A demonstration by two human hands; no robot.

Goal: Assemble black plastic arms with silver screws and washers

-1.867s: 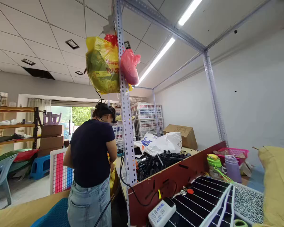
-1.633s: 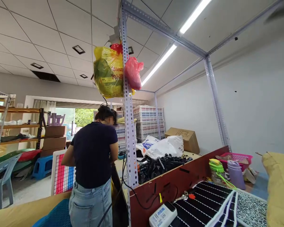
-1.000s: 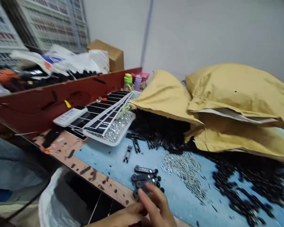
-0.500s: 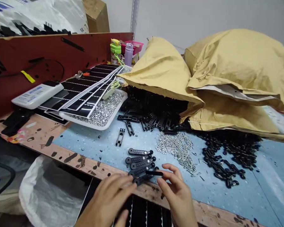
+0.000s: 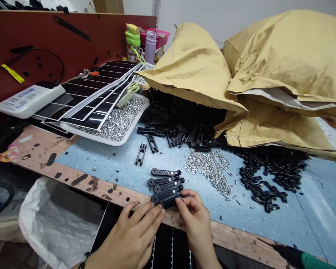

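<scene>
Several black plastic arms [image 5: 162, 188] with lattice sides lie in a row near the table's front edge, small screw heads showing at their right ends. My left hand [image 5: 137, 233] has its fingers stretched out, the tips touching the left end of the nearest black arm [image 5: 168, 202]. Thumb and fingers of my right hand [image 5: 194, 215] pinch a thin black strip at that arm's right end. Most of the strip is hidden by the fingers. Beyond them are loose silver screws [image 5: 218, 175] and silver nuts [image 5: 195, 161].
A white tray [image 5: 120, 142] of nuts has black sheets [image 5: 91, 112] and scissors [image 5: 133, 88] on it. Yellow paper sacks [image 5: 193, 59] spill black parts. Small black links [image 5: 264, 186] lie right. A green-handled tool [image 5: 310, 260] enters lower right; a white bag [image 5: 30, 224] hangs left.
My right hand has moved left, bringing the black strip down against the nearest arm. My left fingers have shifted slightly right onto that arm's end. The camera view has shifted, and the green-handled tool now shows.
</scene>
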